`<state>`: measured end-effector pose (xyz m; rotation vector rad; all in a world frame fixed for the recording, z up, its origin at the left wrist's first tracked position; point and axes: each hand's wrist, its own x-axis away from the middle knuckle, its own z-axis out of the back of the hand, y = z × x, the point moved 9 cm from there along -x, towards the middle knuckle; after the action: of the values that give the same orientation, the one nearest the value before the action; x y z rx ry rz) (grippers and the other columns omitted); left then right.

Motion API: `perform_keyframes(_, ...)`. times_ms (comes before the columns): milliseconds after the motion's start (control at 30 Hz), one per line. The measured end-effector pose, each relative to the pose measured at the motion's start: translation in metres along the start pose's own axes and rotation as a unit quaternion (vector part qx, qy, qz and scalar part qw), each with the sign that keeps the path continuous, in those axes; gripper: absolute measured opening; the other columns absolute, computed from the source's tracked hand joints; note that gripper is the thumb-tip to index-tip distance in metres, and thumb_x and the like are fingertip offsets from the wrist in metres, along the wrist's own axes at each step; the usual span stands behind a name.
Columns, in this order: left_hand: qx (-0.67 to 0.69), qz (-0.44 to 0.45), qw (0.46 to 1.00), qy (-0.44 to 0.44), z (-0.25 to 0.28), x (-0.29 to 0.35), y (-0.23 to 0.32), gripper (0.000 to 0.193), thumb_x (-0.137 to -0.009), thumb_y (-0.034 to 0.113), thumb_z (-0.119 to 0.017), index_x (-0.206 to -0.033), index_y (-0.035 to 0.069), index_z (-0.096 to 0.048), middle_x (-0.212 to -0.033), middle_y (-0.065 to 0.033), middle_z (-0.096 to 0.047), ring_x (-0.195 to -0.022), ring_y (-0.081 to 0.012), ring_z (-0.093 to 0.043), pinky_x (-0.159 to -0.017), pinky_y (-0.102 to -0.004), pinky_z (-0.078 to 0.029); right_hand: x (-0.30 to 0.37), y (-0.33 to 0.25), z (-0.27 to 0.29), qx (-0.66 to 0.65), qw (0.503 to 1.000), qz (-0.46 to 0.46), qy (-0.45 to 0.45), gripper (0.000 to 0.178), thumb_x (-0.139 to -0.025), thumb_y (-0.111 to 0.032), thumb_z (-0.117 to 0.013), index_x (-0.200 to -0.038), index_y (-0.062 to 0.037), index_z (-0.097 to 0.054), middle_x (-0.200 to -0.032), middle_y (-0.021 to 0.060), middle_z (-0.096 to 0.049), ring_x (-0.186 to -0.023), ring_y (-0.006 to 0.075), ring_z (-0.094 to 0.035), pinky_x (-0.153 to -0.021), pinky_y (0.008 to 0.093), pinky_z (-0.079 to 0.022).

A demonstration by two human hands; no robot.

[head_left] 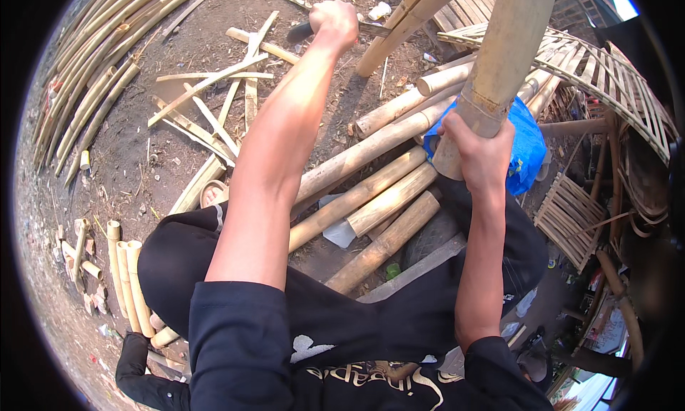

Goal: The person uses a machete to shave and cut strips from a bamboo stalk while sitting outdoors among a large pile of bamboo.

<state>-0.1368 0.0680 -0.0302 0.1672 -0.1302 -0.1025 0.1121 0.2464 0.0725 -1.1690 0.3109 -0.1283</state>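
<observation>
My left hand (334,22) is closed in a fist around the dark handle of a large knife (374,30), held out at the far middle. Its blade reaches right to a split bamboo piece (407,29) that stands tilted above the dirt; whether the blade is inside the split I cannot tell. My right hand (483,143) grips a thick bamboo pole (503,58) near its lower end, thumb on the near left side. That pole rises up and away past the top edge. Behind its lower end lies a blue plastic bag (526,147).
Several bamboo poles (385,143) lie side by side before my knees. Split strips (214,104) are scattered on the dirt at left, with long bundled poles (100,68) beyond. Short bamboo lengths (128,275) stand beside my left knee. Slatted bamboo panels (571,215) are at right.
</observation>
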Motion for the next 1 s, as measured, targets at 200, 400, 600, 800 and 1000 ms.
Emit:
perform_keyframes(200,0.03,0.023,0.999,-0.003,-0.024,0.007,-0.02,0.019,-0.093,0.023,-0.064,-0.103,0.015,-0.079,-0.107,-0.0058,-0.076,-0.099,-0.0203,-0.074,-0.079,-0.0319,-0.059,-0.04,0.138,-0.065,0.241,0.905,-0.324,-0.133,0.042,-0.065,-0.027,-0.081,-0.089,0.0067,-0.073,-0.083,0.0126,-0.072,-0.075,0.0195,-0.069,-0.072,0.0324,-0.055)
perform_keyframes(400,0.089,0.03,0.996,0.004,-0.036,-0.004,-0.021,0.021,-0.088,0.021,-0.069,-0.102,0.008,-0.078,-0.108,-0.012,-0.075,-0.101,-0.0251,-0.073,-0.083,-0.0373,-0.059,-0.089,0.069,-0.033,0.248,0.93,-0.215,-0.164,0.039,-0.07,-0.026,-0.08,-0.092,0.0053,-0.073,-0.083,0.01,-0.072,-0.074,0.0165,-0.068,-0.068,0.0312,-0.054)
perform_keyframes(600,0.077,0.0,0.996,0.036,-0.04,-0.009,-0.023,0.02,-0.086,0.019,-0.068,-0.1,0.009,-0.078,-0.102,-0.0102,-0.076,-0.096,-0.027,-0.074,-0.079,-0.0385,-0.06,-0.088,0.032,-0.025,0.161,0.987,-0.013,-0.012,0.034,-0.072,-0.024,-0.081,-0.09,0.004,-0.073,-0.081,0.0084,-0.072,-0.071,0.0138,-0.068,-0.067,0.0308,-0.055)
perform_keyframes(800,0.128,0.071,0.989,0.013,-0.065,0.002,-0.044,0.019,-0.082,0.017,-0.067,-0.095,0.008,-0.078,-0.098,-0.0143,-0.076,-0.096,-0.0285,-0.074,-0.079,-0.0389,-0.059,-0.002,0.212,-0.048,0.309,0.899,-0.297,-0.089,0.047,-0.06,-0.029,-0.081,-0.09,0.0069,-0.073,-0.092,0.0181,-0.074,-0.084,0.0244,-0.072,-0.079,0.0344,-0.057)
perform_keyframes(1000,0.079,0.064,0.994,-0.03,-0.099,0.012,-0.085,0.035,-0.081,0.037,-0.076,-0.098,0.006,-0.077,-0.104,-0.014,-0.076,-0.099,-0.0294,-0.073,-0.083,-0.0386,-0.058,0.102,0.221,-0.053,0.105,0.917,-0.348,-0.162,0.05,-0.065,-0.028,-0.084,-0.102,0.0018,-0.071,-0.093,0.0104,-0.074,-0.081,0.0202,-0.071,-0.078,0.0347,-0.057)
